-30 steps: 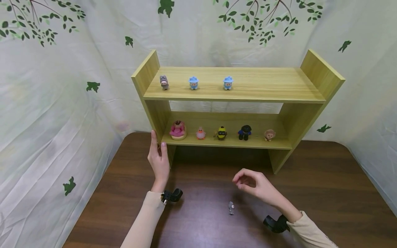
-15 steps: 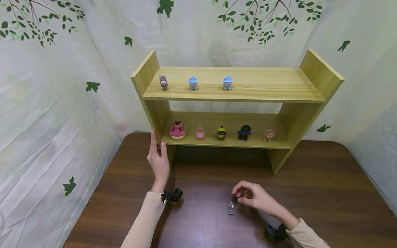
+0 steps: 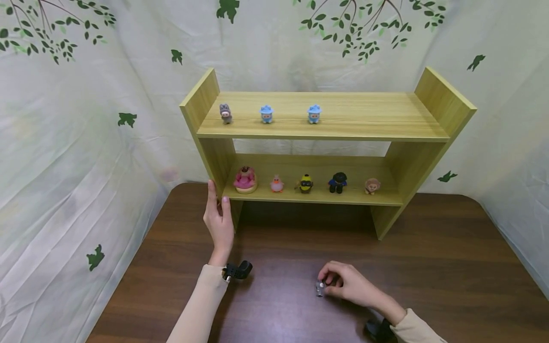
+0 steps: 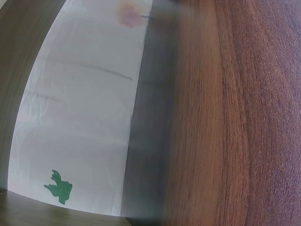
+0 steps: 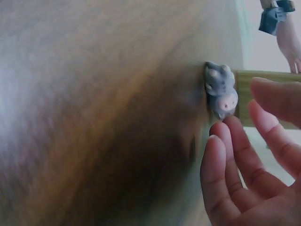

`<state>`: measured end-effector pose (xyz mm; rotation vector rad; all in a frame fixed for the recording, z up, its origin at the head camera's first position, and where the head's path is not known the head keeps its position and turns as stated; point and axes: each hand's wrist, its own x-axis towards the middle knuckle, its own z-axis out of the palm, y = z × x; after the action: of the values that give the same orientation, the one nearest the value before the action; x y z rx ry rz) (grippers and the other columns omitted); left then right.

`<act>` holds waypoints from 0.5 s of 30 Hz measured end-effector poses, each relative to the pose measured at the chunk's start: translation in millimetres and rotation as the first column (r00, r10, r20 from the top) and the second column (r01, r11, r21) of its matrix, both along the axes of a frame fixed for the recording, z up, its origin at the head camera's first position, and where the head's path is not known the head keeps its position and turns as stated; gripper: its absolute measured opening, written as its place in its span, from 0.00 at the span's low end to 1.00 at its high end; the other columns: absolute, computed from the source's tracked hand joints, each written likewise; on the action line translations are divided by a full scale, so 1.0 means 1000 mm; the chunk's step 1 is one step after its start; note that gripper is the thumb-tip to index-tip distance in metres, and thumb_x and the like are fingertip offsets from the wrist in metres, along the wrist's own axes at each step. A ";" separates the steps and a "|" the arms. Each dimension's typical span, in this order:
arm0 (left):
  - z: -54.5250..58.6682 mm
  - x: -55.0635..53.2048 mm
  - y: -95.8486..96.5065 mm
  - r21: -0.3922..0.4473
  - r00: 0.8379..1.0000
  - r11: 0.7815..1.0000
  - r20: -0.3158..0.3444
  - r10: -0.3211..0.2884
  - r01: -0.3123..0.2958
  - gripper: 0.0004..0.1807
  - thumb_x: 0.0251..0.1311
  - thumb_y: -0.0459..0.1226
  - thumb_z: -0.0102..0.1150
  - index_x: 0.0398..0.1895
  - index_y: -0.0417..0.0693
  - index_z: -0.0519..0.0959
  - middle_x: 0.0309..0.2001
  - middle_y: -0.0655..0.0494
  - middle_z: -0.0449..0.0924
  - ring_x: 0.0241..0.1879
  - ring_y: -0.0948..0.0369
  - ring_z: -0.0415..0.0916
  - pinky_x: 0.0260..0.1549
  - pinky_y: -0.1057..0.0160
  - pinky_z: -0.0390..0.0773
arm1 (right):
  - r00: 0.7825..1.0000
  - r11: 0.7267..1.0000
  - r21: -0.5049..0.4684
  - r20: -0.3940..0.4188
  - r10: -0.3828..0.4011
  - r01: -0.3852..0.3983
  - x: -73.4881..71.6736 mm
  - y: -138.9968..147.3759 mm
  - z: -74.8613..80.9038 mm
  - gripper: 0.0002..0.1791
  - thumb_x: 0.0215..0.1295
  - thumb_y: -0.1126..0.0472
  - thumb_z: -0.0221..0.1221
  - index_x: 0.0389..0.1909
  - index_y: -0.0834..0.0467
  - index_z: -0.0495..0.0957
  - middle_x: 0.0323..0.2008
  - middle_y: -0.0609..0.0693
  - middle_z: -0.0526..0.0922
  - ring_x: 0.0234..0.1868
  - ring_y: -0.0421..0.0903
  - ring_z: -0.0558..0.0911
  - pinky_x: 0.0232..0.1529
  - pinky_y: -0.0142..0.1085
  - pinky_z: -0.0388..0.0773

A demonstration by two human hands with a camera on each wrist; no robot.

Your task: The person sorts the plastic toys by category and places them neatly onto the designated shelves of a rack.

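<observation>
A small grey figurine (image 3: 320, 288) with a pale face lies on the brown table (image 3: 274, 314). My right hand (image 3: 349, 285) is right beside it, fingers bent and thumb apart. The right wrist view has the figurine (image 5: 222, 92) just past my fingertips, with a gap between it and the thumb; whether a finger touches it I cannot tell. My left hand (image 3: 219, 228) rests with straight fingers at the left side panel of a two-tier wooden shelf (image 3: 326, 202). That hand does not show in the left wrist view, only table and cloth.
On the upper tier stand a grey figurine (image 3: 225, 114) and two blue-hatted ones (image 3: 266, 114). The lower tier bears a pink bear figure (image 3: 245, 180), a pink duck (image 3: 276, 184), a yellow-and-black figure (image 3: 306, 184), a dark figure (image 3: 338, 183) and a tan one (image 3: 372, 186).
My right hand has come down toward the table and slightly left, up to the lying grey figurine. The left hand and the shelf have stayed put.
</observation>
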<state>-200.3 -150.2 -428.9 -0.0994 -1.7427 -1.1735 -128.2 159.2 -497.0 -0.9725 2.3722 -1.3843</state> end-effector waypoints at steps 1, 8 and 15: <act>0.000 0.000 0.000 0.001 1.000 1.000 0.001 -0.001 0.001 0.31 0.64 0.21 0.49 0.71 0.43 0.62 0.64 0.40 0.67 0.51 0.54 0.70 0.46 0.71 0.65 | 1.000 1.000 0.006 -0.014 -0.005 0.005 0.000 -0.001 -0.001 0.12 0.53 0.69 0.68 0.37 0.56 0.78 0.34 0.46 0.78 0.34 0.44 0.78 0.29 0.32 0.76; 0.001 0.001 -0.001 0.002 1.000 1.000 0.021 -0.009 0.009 0.30 0.64 0.22 0.49 0.70 0.39 0.62 0.64 0.40 0.67 0.50 0.53 0.71 0.46 0.71 0.66 | 0.994 0.999 0.028 -0.099 -0.040 0.043 0.002 -0.008 -0.007 0.12 0.50 0.69 0.69 0.34 0.57 0.78 0.32 0.45 0.77 0.32 0.42 0.76 0.27 0.30 0.75; 0.000 0.000 -0.001 -0.001 1.000 1.000 0.007 -0.008 0.008 0.32 0.64 0.21 0.49 0.71 0.44 0.61 0.64 0.40 0.67 0.46 0.53 0.70 0.45 0.69 0.65 | 0.992 0.997 0.065 -0.120 -0.033 0.041 0.003 -0.014 -0.006 0.12 0.52 0.70 0.68 0.35 0.56 0.78 0.33 0.42 0.76 0.34 0.40 0.75 0.30 0.30 0.75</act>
<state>-199.9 -151.0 -428.9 -0.1035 -1.7503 -1.1796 -124.9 145.5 -503.4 -1.0248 2.5176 -1.2838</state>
